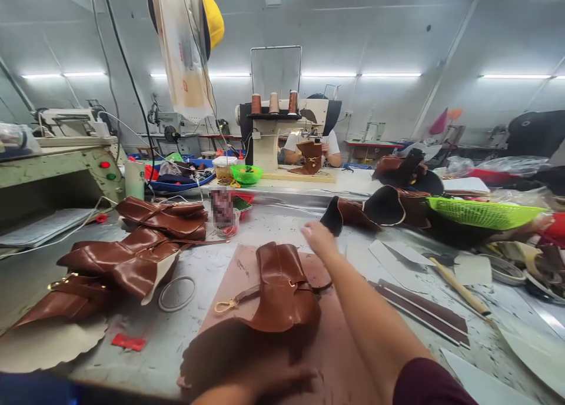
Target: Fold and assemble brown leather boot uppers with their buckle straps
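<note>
A brown leather boot upper (282, 287) lies on a reddish-brown mat (339, 346) in front of me, a strap with a gold clasp (227, 304) sticking out to its left. My right hand (318, 237) reaches past its far edge over the grey table (198, 334). I see only the back of this hand and the fingers are smeared. My left hand (260, 386) sits at the bottom edge, dim and blurred. Its fingers are stretched flat on a dark leather piece (220, 352) beside the upper.
More brown uppers (132, 258) are piled at the left, near a wire ring (176, 293) and a red tag (128, 341). To the right are dark strips (424, 311), a wooden stick (459, 287) and a green basket (481, 212). A co-worker (329, 143) sits behind a sewing machine (273, 134).
</note>
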Available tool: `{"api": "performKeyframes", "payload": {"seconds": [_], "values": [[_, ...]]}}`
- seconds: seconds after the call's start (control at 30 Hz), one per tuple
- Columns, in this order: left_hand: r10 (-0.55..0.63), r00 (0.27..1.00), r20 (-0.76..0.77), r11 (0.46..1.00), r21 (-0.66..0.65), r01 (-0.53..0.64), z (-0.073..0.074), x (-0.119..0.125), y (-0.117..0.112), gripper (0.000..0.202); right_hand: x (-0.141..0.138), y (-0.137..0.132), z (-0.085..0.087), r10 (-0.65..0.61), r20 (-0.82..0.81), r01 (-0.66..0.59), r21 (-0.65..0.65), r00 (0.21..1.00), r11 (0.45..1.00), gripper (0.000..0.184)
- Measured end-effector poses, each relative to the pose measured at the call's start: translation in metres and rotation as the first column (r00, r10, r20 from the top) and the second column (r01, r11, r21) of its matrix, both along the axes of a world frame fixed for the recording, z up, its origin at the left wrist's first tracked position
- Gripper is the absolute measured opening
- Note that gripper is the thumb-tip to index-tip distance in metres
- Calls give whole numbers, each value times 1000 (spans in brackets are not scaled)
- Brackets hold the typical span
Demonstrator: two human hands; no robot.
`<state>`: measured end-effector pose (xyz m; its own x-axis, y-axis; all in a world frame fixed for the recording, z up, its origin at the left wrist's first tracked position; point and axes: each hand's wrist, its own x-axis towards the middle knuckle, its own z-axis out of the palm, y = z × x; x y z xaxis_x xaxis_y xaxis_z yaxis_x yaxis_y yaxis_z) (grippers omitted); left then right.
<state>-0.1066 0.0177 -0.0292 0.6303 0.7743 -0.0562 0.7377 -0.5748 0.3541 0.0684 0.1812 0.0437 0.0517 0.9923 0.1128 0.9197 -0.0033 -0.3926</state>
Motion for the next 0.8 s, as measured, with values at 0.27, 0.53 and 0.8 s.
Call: {"api": "performKeyframes", "payload": {"seconds": [0.27, 0.53, 0.8], "values": [[97, 994, 53, 966, -246, -82, 9, 0, -7, 62, 131, -13, -40, -180, 236, 241, -262, 955, 935, 38], [79, 993, 89, 982, -178, -62, 12, 2, -10, 63, 129, -58, -33, 40, 215, -33, -36, 976, 999, 53], [59, 995, 84, 994, -95, -51, 12, 3, -11, 52, 113, -148, -41, -149, -724, 36, -169, 674, 985, 45]]}}
